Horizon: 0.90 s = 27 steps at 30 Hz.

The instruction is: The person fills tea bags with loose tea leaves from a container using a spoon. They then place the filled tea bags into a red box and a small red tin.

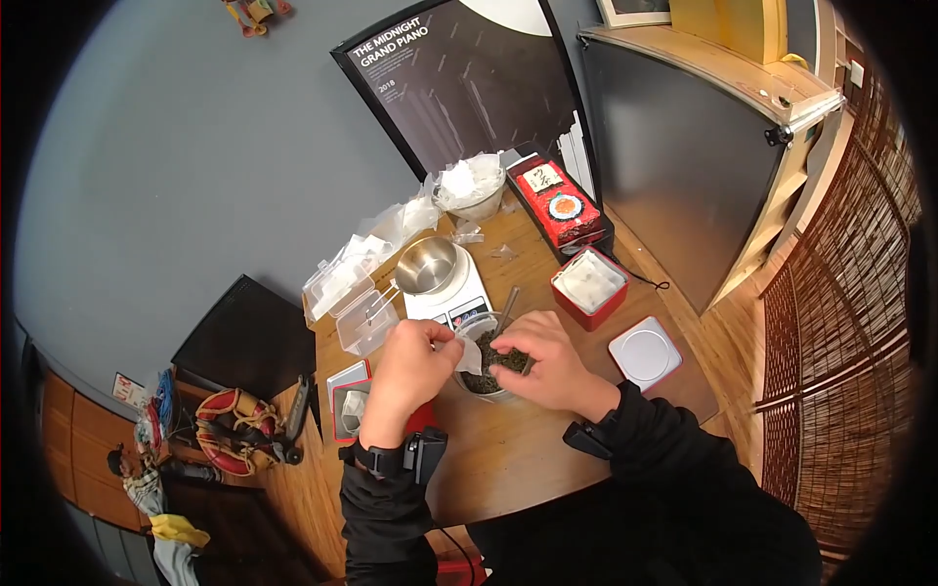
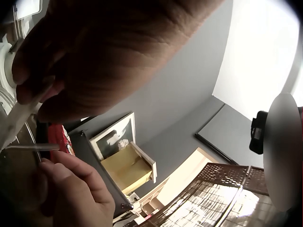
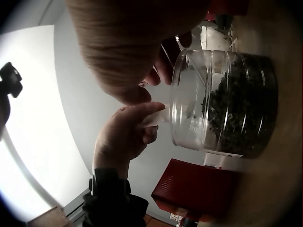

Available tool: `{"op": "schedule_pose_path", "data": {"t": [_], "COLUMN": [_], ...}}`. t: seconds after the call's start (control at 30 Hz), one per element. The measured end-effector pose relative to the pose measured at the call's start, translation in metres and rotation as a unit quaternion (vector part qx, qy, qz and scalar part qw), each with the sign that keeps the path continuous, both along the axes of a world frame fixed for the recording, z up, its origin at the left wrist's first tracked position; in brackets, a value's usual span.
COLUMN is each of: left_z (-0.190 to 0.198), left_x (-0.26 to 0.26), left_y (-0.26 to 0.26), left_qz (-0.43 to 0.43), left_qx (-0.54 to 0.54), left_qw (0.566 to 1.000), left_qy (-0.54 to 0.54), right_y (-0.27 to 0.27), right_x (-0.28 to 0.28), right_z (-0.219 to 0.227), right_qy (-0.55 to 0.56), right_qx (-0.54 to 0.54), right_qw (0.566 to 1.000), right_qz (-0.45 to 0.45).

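Note:
A small white pouch (image 1: 470, 357) is pinched between the thumb and fingers of the left hand (image 1: 412, 369), over the left side of a clear round jar (image 3: 189, 99). Dark dried leaves (image 3: 239, 101) partly fill the jar. The right hand (image 1: 549, 363) is at the jar's mouth, thumb and fingers bent but apart, with leaves visible between them in the head view; no grip shows. A metal handle (image 1: 508, 305) leans out of the jar, just behind the right fingers.
Behind the jar, a kitchen scale (image 1: 454, 298) carries a steel bowl (image 1: 426, 266). An opened red tin (image 1: 589, 287) and a silver lid (image 1: 645, 354) are at the right. Plastic boxes (image 1: 366, 322) and another red tin (image 1: 350, 410) stand left; a red packet (image 1: 559, 203) lies at the back.

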<state>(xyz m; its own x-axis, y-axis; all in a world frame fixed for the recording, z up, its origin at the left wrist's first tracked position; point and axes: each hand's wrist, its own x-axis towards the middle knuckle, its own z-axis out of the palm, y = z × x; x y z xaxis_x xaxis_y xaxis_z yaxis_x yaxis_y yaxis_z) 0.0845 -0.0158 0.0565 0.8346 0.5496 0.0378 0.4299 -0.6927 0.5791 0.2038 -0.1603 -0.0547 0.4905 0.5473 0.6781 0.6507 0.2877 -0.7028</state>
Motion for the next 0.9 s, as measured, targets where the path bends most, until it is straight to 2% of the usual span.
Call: {"op": "schedule_pose_path", "data": {"t": [0.07, 0.1, 0.27, 0.4, 0.53, 0.7, 0.9], "left_z": [-0.003, -0.004, -0.007, -0.003, 0.003, 0.003, 0.003], "left_x": [0.002, 0.003, 0.003, 0.002, -0.002, -0.008, -0.010], "left_y": [0.002, 0.001, -0.002, -0.005, -0.008, -0.011, -0.010], "left_qz": [0.011, 0.023, 0.032, 0.049, 0.055, -0.004, -0.014], "left_qx": [-0.037, -0.074, -0.110, -0.145, -0.159, -0.152, -0.134], "left_qw": [0.999, 0.997, 0.992, 0.988, 0.985, 0.988, 0.990], "left_qy": [-0.014, -0.028, -0.048, -0.032, -0.024, -0.014, -0.026], "right_y": [0.003, 0.003, 0.006, 0.008, 0.007, 0.007, 0.008], "right_x": [-0.002, -0.003, -0.008, -0.011, -0.010, -0.010, -0.008], "right_z": [0.001, 0.001, 0.001, -0.002, -0.001, -0.001, 0.000], "right_qy": [-0.100, -0.100, -0.137, -0.147, -0.107, -0.095, -0.099], "right_qx": [0.028, 0.026, 0.016, 0.007, 0.003, 0.001, 0.005], "right_qw": [0.994, 0.994, 0.990, 0.988, 0.993, 0.993, 0.990], "right_qz": [-0.029, -0.030, -0.039, -0.038, -0.054, -0.074, -0.104]}}
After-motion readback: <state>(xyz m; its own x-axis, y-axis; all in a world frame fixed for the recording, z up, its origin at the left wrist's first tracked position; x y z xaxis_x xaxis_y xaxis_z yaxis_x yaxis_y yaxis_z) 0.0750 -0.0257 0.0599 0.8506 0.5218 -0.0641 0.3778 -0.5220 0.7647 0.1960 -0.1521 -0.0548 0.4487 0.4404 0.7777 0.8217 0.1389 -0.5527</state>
